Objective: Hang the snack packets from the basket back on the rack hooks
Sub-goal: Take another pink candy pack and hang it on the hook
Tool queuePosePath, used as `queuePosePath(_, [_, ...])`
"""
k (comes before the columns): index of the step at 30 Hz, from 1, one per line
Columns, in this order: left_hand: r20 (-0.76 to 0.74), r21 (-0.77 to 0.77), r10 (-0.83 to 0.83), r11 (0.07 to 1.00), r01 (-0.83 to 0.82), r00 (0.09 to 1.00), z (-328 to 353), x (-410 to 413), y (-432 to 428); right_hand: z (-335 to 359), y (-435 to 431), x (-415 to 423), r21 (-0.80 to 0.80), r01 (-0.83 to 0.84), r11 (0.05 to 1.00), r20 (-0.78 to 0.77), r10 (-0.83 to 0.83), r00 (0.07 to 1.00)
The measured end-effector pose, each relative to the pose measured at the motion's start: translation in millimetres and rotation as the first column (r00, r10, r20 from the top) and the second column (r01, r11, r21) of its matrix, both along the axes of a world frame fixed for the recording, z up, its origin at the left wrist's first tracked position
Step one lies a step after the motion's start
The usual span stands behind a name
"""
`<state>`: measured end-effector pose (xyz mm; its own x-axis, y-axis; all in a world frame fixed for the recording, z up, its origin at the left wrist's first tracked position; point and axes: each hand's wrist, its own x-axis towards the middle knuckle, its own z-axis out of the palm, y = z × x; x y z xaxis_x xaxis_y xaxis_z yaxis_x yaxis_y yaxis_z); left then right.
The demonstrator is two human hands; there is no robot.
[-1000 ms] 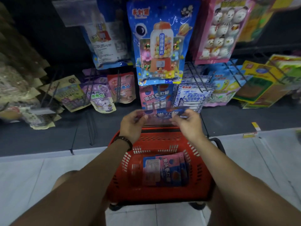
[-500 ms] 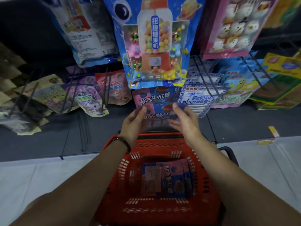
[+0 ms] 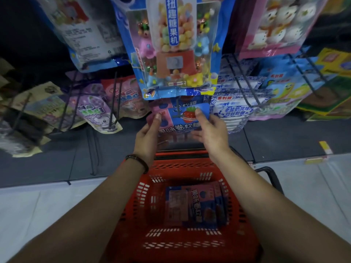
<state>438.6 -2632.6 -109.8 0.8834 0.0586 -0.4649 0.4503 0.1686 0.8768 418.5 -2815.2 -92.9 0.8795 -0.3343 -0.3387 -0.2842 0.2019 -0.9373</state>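
Both hands hold one pink-and-blue snack packet [image 3: 180,121] up against the rack. My left hand [image 3: 147,136] pinches its left edge with the thumb on the front. My right hand [image 3: 210,132] pinches its right upper corner. The top of the packet sits at a black rack hook [image 3: 177,112], just under a big blue gumball-machine bag [image 3: 176,48]. More packets of the same kind hang behind it. Below my forearms stands the red basket [image 3: 171,242], with several similar packets [image 3: 195,205] lying flat inside.
Purple and pink packets [image 3: 95,112] hang on hooks to the left, blue-and-white packets [image 3: 235,109] to the right, yellow and green ones [image 3: 326,88] further right. An empty double hook [image 3: 94,149] juts out at the lower left. A black basket handle [image 3: 273,177] sticks out on the right.
Both hands have lifted the packet from just above the basket up to the hook under the gumball bag. The view has moved closer to the rack.
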Motion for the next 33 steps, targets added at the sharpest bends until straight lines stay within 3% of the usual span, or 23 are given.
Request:
queuePosePath(4, [-0.046, 0.023, -0.021, 0.999, 0.022, 0.999, -6, 9, 0, -4, 1, 5, -0.036, 0.008, 0.999, -0.008, -0.009, 1.0])
queuePosePath(8, [-0.095, 0.025, -0.032, 0.999, 0.035, 0.995, -4, 19, -9, -12, 4, -4, -0.194, 0.031, 0.98, 0.047, -0.022, 0.999])
queuePosePath(14, [-0.093, 0.095, 0.008, 0.995, 0.001, 0.996, 3, 32, -12, -19, 8, -22, -0.3, -0.124, 0.946, -0.005, 0.128, 0.992])
queuePosePath(19, [-0.119, 0.086, -0.017, 0.996, 0.027, 0.993, 11, 31, -13, -10, 4, -34, -0.374, -0.144, 0.916, -0.011, 0.15, 0.989])
queuePosePath(22, [-0.136, 0.109, -0.032, 0.993, 0.047, 0.99, 15, 26, -7, -12, -1, -48, -0.444, -0.19, 0.875, -0.057, 0.185, 0.981])
queuePosePath(25, [-0.129, 0.155, -0.019, 0.987, 0.039, 0.991, 20, 9, 3, -26, -2, -65, -0.491, -0.254, 0.833, -0.197, 0.178, 0.964])
queuePosePath(28, [-0.134, 0.191, -0.06, 0.978, 0.085, 0.989, 34, -40, 9, -57, -7, -79, -0.485, -0.378, 0.788, -0.404, 0.181, 0.896])
queuePosePath(30, [-0.163, 0.199, -0.267, 0.934, 0.297, 0.95, 33, -77, 16, -79, -10, -88, -0.441, -0.553, 0.707, -0.559, 0.265, 0.785])
queuePosePath(33, [-0.11, 0.399, -0.56, 0.732, 0.553, 0.821, 21, -114, 36, -114, -12, -105, -0.341, -0.718, 0.607, -0.746, 0.29, 0.6])
